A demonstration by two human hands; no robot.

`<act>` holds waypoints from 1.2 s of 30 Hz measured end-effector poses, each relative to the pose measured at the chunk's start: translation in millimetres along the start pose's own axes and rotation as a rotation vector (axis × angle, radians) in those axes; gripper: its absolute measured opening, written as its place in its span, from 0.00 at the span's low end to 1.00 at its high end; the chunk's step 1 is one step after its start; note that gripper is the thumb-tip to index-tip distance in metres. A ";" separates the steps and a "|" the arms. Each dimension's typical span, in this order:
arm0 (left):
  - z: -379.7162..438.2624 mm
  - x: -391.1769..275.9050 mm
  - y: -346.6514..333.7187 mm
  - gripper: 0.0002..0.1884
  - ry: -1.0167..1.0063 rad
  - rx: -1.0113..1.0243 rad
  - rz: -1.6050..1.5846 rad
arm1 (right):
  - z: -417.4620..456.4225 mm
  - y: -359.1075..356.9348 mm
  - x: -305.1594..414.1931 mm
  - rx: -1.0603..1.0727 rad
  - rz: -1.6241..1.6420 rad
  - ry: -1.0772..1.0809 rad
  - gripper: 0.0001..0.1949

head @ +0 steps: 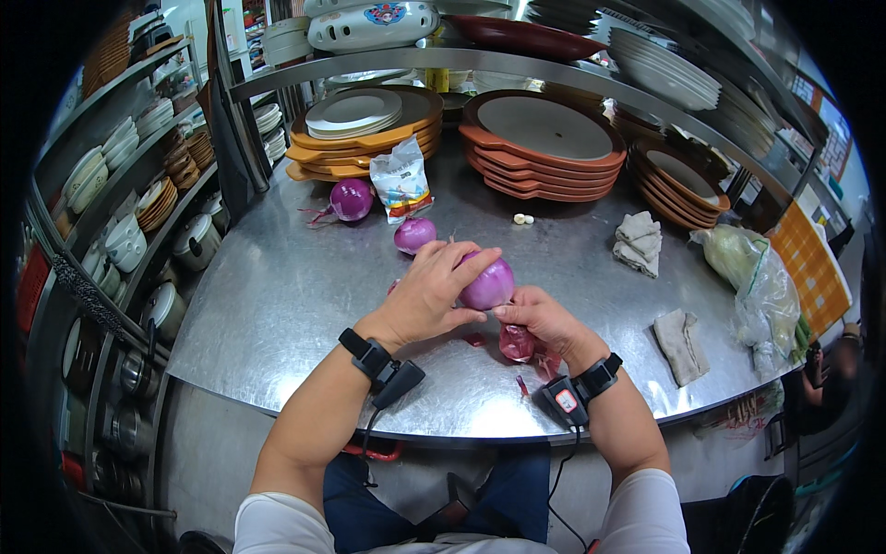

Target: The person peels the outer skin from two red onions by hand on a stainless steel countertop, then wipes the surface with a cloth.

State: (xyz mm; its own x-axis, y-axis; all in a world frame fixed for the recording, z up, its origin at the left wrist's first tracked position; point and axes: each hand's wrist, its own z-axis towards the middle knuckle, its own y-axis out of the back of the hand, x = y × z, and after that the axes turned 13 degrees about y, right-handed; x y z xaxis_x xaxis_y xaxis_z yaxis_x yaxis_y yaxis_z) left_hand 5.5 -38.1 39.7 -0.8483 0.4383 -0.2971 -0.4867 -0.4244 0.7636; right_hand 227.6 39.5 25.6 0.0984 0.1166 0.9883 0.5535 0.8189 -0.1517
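My left hand (436, 287) grips a purple onion (493, 282) from above and the left, fingers spread over its top. Thumb and fingers of my right hand (543, 320) pinch at the onion's lower right edge, where its outer skin seems to be; the fingertips are partly hidden. Below that hand are loose dark red onion skins (516, 343), and a small scrap of skin (475, 339) lies on the steel table (277, 305). Beyond my left hand sit a peeled-looking onion (415, 235) and another onion with stringy roots (351, 199).
A printed plastic packet (401, 183) stands behind the onions. Garlic cloves (523, 219) lie before stacked brown-rimmed plates (547, 145). Folded cloths (681, 346) and a bag of vegetables (758, 291) are at right. A steel shelf (415, 61) with dishes spans the back.
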 end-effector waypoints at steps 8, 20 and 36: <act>-0.8 3.5 -3.5 0.44 0.100 0.024 -0.087 | 4.1 7.5 -11.9 0.049 -0.143 0.022 0.14; -2.7 2.9 -0.5 0.37 0.234 0.114 -0.100 | 1.1 6.1 -7.7 0.182 -0.406 0.066 0.15; 0.0 13.4 -9.6 0.32 0.594 0.157 -0.440 | 7.1 -6.0 -16.2 0.017 -0.331 0.224 0.12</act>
State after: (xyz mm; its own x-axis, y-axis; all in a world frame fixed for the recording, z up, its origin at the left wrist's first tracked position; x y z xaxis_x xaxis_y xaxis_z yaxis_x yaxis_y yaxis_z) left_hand -1.2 -28.2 28.3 -0.5742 0.0217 -0.8184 -0.8086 -0.1715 0.5628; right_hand 216.8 36.7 10.6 0.0964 -0.2791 0.9554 0.5717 0.8013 0.1764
